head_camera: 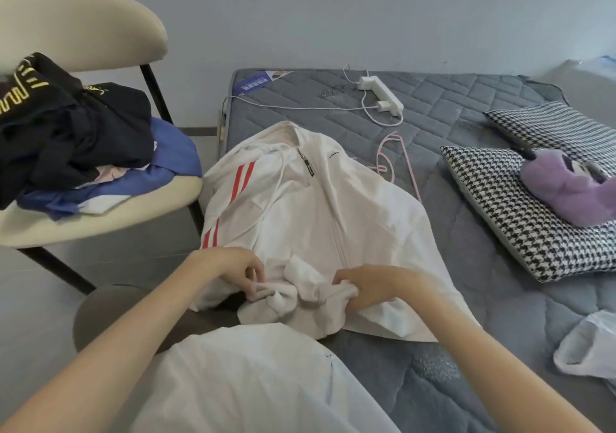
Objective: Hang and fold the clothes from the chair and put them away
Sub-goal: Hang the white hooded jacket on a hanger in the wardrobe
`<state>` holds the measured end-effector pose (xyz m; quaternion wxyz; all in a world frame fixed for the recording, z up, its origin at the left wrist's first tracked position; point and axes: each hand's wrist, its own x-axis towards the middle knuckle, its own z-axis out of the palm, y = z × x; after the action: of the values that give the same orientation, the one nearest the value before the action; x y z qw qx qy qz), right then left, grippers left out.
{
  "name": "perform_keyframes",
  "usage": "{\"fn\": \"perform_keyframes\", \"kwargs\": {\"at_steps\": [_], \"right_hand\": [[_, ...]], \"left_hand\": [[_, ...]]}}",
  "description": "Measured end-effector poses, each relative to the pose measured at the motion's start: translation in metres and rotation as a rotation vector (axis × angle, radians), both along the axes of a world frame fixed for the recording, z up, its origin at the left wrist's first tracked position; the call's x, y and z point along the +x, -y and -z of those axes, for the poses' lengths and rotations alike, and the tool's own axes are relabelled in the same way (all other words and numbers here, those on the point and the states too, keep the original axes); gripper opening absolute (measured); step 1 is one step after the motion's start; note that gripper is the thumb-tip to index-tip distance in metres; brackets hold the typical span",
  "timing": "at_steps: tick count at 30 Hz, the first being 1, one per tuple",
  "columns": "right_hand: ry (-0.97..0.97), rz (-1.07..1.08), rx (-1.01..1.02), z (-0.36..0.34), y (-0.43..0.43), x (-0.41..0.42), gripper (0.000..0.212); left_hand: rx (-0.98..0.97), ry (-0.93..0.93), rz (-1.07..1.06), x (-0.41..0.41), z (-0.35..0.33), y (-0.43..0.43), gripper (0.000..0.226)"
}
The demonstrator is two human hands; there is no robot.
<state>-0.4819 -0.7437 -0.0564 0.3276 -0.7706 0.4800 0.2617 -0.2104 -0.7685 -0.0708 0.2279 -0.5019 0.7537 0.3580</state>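
From the head view, my only one, I see the white jacket (pixel 320 219) lying front up on the mattress (pixel 466 266), close to its left edge, with the zipper closed and the collar pointing to the far side. The lower part of the jacket is bunched up at the near edge. My left hand (pixel 230 267) pinches a piece of this bunched cloth between thumb and fingers. My right hand (pixel 366 286) has its fingers curled around another lump of the cloth, just beside the zipper.

I think the first risk is the left edge. The striped sleeve side already lies on that edge, so if I pull to the left the jacket can slide off toward the floor.

The second risk is the pink hanger (pixel 412 175). It lies at the right shoulder of the jacket and seems to go partly under it. If I drag the cloth, the hanger can catch and pull the fold crooked.

The bunched hem can also stay twisted if I fold before I spread it flat.

On the chair (pixel 83 25), the pile of clothes (pixel 73 132) sits near the seat's front edge and waits for its turn. A knock from my left arm could tip it off.
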Motion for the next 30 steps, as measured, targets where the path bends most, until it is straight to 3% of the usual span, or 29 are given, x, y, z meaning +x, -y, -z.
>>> {"fn": "perform_keyframes", "kwargs": {"at_steps": [3, 5, 8, 11, 17, 19, 22, 25, 30], "right_hand": [[0.177, 0.098, 0.111, -0.008, 0.005, -0.009, 0.058], [0.335, 0.183, 0.111, -0.014, 0.014, -0.012, 0.049], [0.479, 0.310, -0.091, -0.013, 0.036, -0.008, 0.028], [0.474, 0.375, -0.282, -0.006, 0.066, 0.001, 0.019], [0.404, 0.403, -0.601, 0.009, 0.146, 0.022, 0.027], [0.403, 0.407, -0.727, 0.013, 0.176, 0.027, 0.030], [0.363, 0.491, -0.809, 0.021, 0.224, 0.028, 0.035], [0.222, 0.634, -0.749, 0.035, 0.264, 0.024, 0.040], [-0.021, 0.787, -0.547, 0.065, 0.283, 0.014, 0.049]], "left_hand": [[-0.126, -0.123, -0.019, -0.006, -0.007, 0.012, 0.025], [-0.310, -0.197, -0.075, -0.009, -0.010, 0.023, 0.024], [-0.548, -0.234, -0.121, -0.013, -0.008, 0.045, 0.027], [-0.696, -0.262, -0.173, -0.016, -0.007, 0.069, 0.032], [-0.969, -0.236, -0.256, -0.022, -0.006, 0.130, 0.040], [-0.945, -0.201, -0.275, -0.025, -0.006, 0.155, 0.042], [-0.743, -0.083, -0.253, -0.032, 0.004, 0.188, 0.044], [-0.625, -0.034, -0.258, -0.039, 0.021, 0.208, 0.046], [-0.639, 0.131, -0.224, -0.031, 0.047, 0.223, 0.050]]}}
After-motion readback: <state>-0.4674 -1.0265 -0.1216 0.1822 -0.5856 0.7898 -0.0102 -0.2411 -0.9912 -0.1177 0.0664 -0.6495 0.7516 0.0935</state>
